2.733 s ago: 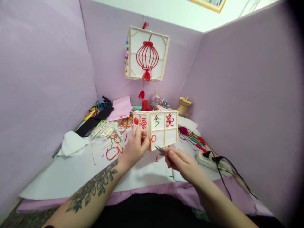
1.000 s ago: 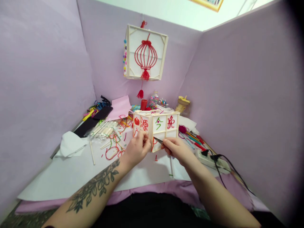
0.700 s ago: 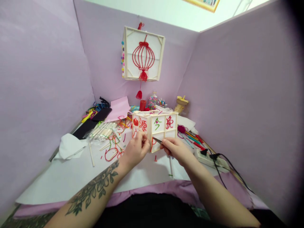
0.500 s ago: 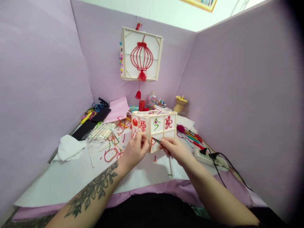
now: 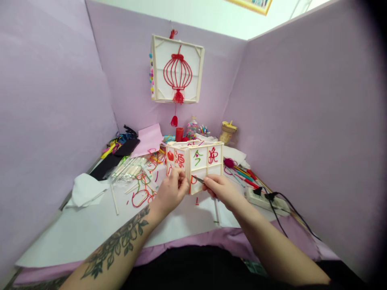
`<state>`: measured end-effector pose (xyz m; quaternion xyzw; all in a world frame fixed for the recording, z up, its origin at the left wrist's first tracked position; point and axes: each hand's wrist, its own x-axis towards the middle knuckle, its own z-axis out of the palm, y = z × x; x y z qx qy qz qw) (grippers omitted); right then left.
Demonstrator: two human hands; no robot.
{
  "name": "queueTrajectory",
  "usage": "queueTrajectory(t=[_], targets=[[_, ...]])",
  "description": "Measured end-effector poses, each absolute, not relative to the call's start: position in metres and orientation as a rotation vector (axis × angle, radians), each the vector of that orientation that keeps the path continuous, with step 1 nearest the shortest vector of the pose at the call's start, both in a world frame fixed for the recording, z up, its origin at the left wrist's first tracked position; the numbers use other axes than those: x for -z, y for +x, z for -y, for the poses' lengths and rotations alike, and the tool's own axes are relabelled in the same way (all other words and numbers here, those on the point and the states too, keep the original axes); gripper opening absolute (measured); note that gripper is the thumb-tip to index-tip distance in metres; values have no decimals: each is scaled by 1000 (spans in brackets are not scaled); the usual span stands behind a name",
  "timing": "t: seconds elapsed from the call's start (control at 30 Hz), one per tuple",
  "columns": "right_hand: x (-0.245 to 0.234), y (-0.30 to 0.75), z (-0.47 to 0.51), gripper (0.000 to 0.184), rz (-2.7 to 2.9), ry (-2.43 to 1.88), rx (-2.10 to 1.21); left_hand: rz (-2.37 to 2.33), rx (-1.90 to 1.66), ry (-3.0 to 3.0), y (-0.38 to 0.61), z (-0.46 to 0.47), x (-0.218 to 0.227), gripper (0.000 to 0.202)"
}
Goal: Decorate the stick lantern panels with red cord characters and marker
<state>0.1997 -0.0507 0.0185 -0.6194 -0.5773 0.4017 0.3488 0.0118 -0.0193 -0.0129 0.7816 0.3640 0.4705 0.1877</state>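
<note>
Box (image 5: 202, 166) of pale wooden strips and white paper, lettered in part with coloured cord

Position: mid-view in front of the wearer, one corner forward, apparently raised over a matt white paper sheet (image 5: 105, 231). Right-hand face: a four-cell grid. At eleven o'clock, a green cord character (image 5: 198, 157); at one, a red cord character (image 5: 213, 155); both look finished. At seven, an orange-red curved strand (image 5: 194, 181), seemingly under way. At five, plain white paper as far as it shows, so probably outstanding. Left-hand face: another red cord character (image 5: 179, 159) above; its lower part is mostly covered by fingers.

Left hand (image 5: 173, 187), at eight o'clock: fingers curled and closed on the box's near corner, thumb against forefinger; whether they also pinch a strand, cannot tell.

Right hand (image 5: 222, 191), at four: grasping slim grey metal tweezers (image 5: 198, 179), tips at the orange-red strand.

Surroundings, clockwise from twelve: hanging cube lantern (image 5: 195, 66) of like wood and paper, bearing a looped red yarn motif (image 5: 177, 72); below it, a clear bottle of multicoloured pompoms (image 5: 192, 129) and a smooth red cylinder (image 5: 179, 135). Between three and four, a white plastic power strip (image 5: 267, 200), black-corded. At six, a short red scrap (image 5: 197, 201). Between eight and nine, tangled red and green cords (image 5: 142, 195). At nine, thin pale sticks (image 5: 128, 169) in crinkled clear film. Near ten, a flat pink sheet (image 5: 148, 141).
</note>
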Motion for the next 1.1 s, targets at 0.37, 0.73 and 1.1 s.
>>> queueTrajectory(t=[0.37,0.73,1.1], targets=[[-16,202,51,35,1442,-1530,-1148,-1038,-1322,2198,12,17,15,9],[31,196,85,42,1878,-1098,-605,-1022,-1338,2088,11,12,13,12],[40,168,87,6,1835,-1117,174,-1001,-1368,1929,10,7,4,15]])
